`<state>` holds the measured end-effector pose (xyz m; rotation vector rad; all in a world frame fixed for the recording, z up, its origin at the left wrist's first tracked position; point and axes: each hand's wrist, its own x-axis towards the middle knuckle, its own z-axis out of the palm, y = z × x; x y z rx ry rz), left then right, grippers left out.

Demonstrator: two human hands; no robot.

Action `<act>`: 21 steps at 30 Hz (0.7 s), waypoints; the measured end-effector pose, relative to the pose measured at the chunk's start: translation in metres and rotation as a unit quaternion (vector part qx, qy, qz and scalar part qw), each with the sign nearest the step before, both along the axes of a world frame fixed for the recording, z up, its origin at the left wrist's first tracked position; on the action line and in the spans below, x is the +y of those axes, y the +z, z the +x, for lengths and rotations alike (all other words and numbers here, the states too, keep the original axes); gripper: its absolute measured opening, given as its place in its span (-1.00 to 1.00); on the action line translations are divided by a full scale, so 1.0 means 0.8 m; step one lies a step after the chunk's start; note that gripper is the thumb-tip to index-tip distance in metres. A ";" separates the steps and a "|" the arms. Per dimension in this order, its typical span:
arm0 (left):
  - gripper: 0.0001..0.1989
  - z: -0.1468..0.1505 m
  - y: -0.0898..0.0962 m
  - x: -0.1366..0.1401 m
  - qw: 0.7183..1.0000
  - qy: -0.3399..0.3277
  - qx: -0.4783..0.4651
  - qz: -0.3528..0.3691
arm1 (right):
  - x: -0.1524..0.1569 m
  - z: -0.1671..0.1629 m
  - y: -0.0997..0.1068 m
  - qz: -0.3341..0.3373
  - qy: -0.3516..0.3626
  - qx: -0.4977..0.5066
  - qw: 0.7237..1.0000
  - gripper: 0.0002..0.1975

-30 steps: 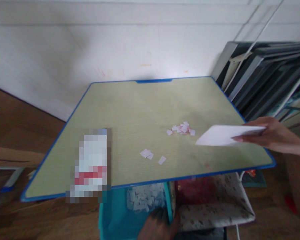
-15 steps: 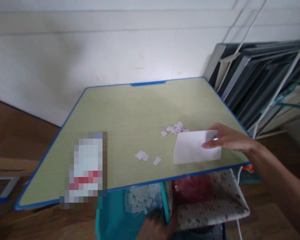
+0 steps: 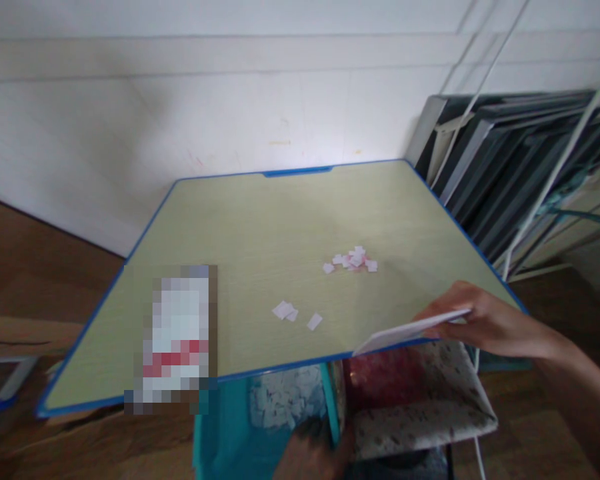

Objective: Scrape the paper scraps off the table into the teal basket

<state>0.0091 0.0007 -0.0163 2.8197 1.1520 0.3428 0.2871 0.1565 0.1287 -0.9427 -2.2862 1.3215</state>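
Observation:
My right hand (image 3: 467, 313) pinches a white sheet of paper (image 3: 405, 331) by its right end. The sheet is seen almost edge-on, tilted over the front edge of the table (image 3: 260, 227). Further back on the tabletop lies a small heap of paper pieces (image 3: 356, 259), some pinkish. Nearer the front edge are several white paper slips (image 3: 285, 311). Below the table, my left hand (image 3: 313, 450) is closed around the right rim of a teal bin (image 3: 220, 427), its fingers in shadow inside. Many white paper pieces (image 3: 285, 397) fill part of that bin.
A spotted fabric box (image 3: 430, 423) with something red inside stands right of the bin. A blurred-out white and red item (image 3: 177, 327) lies at the table's left. Dark flat panels (image 3: 510, 147) lean at the right, crossed by white poles. A white wall (image 3: 280, 113) is behind.
My right hand has moved toward the front edge and slightly right, tipping the sheet from a broad face to nearly edge-on. The heap of pieces shows more fully. My left hand stays put.

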 end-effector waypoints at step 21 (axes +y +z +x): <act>-0.33 -0.001 -0.007 -0.005 0.997 -0.009 0.058 -0.041 | -0.049 0.026 -0.020 0.057 -0.088 0.010 0.994 -0.62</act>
